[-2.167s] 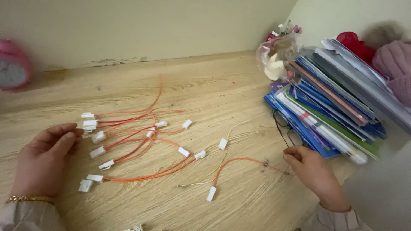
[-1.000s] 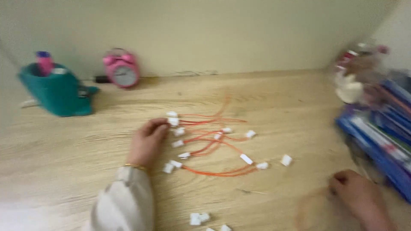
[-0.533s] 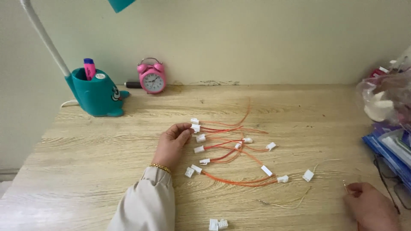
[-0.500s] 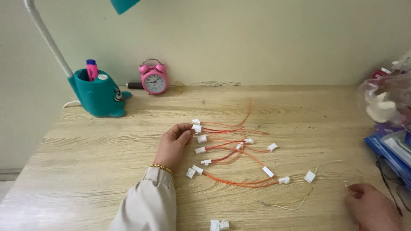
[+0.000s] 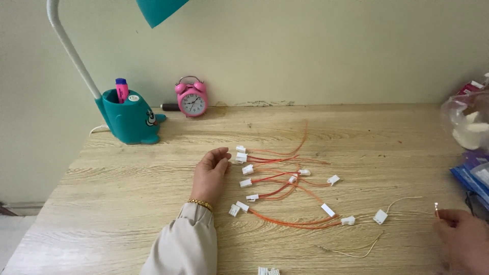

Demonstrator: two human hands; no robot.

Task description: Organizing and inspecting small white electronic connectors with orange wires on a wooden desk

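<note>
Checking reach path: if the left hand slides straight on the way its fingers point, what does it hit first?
Likely the top white connector of the orange wire bundle. The left hand lies flat, fingers pointing up-right, and that connector sits just past the fingertips.

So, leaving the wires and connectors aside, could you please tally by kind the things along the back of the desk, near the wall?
Teal desk lamp with pen-holder base: 1
Pink highlighter, standing in that base: 1
Pink twin-bell alarm clock: 1
Dark pen, lying behind the clock: 1
Total: 4
</note>
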